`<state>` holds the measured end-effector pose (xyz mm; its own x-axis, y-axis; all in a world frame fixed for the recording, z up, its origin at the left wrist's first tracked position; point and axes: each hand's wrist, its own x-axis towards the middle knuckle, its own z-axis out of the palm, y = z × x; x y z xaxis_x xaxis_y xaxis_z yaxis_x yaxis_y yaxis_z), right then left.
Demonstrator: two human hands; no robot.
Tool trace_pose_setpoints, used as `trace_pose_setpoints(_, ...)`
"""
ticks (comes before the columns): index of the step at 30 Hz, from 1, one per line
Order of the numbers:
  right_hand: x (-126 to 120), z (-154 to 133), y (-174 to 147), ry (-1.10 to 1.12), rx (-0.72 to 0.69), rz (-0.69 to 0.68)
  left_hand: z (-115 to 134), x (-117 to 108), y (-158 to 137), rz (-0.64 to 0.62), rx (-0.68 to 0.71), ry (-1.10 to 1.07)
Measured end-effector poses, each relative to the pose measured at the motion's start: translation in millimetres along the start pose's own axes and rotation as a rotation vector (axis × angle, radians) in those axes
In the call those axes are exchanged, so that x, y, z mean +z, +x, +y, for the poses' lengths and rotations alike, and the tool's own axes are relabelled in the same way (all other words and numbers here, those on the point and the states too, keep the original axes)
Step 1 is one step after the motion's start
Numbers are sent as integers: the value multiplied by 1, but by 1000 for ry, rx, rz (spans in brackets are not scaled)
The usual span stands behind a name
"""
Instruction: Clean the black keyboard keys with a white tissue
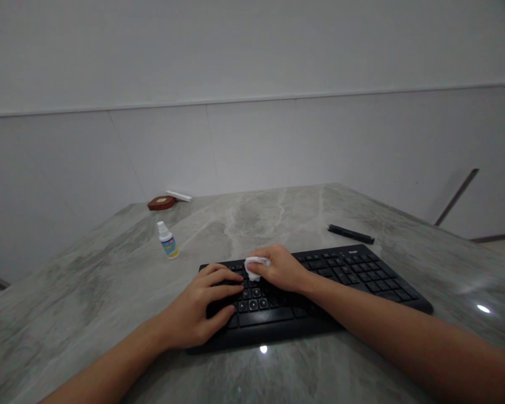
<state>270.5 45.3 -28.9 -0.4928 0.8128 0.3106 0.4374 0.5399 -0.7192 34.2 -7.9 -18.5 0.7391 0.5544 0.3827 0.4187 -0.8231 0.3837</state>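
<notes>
A black keyboard (267, 316) lies at a slant on the marbled table, its right end turned away from me. My left hand (206, 300) rests across its left end with the fingers stretched apart over the keys, holding nothing. A crumpled white tissue or wipe (255, 268) is pinched in my right hand (280, 268), pressed to the upper keys left of the keyboard's middle. Part of the tissue is hidden under the fingers. My right forearm crosses over the keys and covers some of them.
A small white spray bottle (169, 242) with a blue and yellow label stands behind my left hand. Farther back lie a reddish-brown case (161, 202) and a thin white object (179, 196). A black pen-like object (350, 233) lies beyond the keyboard. Behind the grey table (252, 216) rises a wall.
</notes>
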Motion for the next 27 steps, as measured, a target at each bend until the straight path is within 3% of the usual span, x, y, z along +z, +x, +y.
trace_pose_setpoints(9,-2,-6,0,40,-73,-70,0,0,-1,-24,-6,-1)
trace_pose_setpoints(16,0,1,0,34,66,65,0,0,-1,-25,-7,-1)
trace_pose_setpoints(21,1,-5,-3,-71,-50,42,-2,0,0,-33,-6,1)
trace_pose_setpoints(27,-1,-7,-3,278,77,12,-1,0,-1,-43,-13,9)
